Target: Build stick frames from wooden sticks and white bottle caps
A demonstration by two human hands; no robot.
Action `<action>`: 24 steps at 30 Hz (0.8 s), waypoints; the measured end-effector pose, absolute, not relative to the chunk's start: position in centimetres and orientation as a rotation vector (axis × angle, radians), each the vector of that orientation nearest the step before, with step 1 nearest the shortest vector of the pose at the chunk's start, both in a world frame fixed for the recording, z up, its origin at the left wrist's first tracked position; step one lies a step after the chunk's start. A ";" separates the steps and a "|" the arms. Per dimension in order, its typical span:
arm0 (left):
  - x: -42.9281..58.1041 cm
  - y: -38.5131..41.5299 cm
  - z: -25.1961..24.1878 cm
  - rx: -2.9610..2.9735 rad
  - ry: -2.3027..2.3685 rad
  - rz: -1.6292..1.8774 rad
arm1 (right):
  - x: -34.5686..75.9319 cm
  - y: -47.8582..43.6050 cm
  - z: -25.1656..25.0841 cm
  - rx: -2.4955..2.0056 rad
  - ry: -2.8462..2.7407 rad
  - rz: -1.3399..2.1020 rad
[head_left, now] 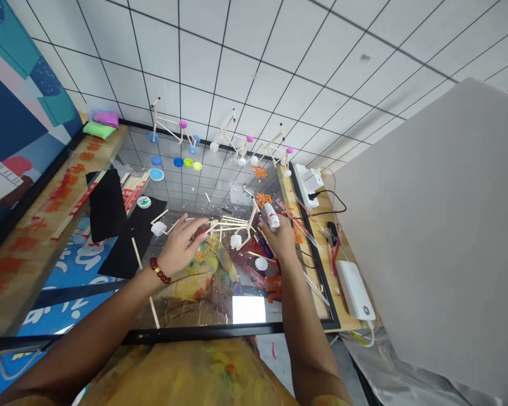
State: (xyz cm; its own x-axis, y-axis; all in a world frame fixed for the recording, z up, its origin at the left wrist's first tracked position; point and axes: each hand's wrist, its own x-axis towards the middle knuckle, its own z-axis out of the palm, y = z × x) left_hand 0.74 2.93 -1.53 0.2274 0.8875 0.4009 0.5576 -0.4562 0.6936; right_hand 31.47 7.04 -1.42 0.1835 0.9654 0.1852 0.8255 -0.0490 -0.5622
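A small bicycle-like frame of pale wooden sticks (231, 224) lies on the glossy tabletop in front of me. At its left end is my left hand (181, 242), fingers stretched out and thumb apart; whether the fingertips touch the sticks I cannot tell. My right hand (281, 234) is closed around a small white bottle with a red mark (271, 216), held beside the frame's right end. One white block (236, 241) sits just below the frame. Another white block (158, 228), with sticks at it, lies left of my left hand.
Several similar stick models (232, 141) stand along the back wall. Coloured lids (156, 175), black sheets (129, 239) and packaged sticks (133, 189) lie to the left. A white cap (261, 263) is near my right wrist. A power strip (308, 183) and white adapter (355, 290) line the right edge.
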 end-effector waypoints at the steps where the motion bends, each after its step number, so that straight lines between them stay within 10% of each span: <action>1: 0.7 2.9 -1.5 2.098 1.329 1.102 | 31.6 7.0 -1.4 -1.910 -1.717 0.322; 24: 0.5 2.5 -0.6 2.160 1.352 1.028 | 23.5 4.4 -0.2 -1.338 -1.495 0.854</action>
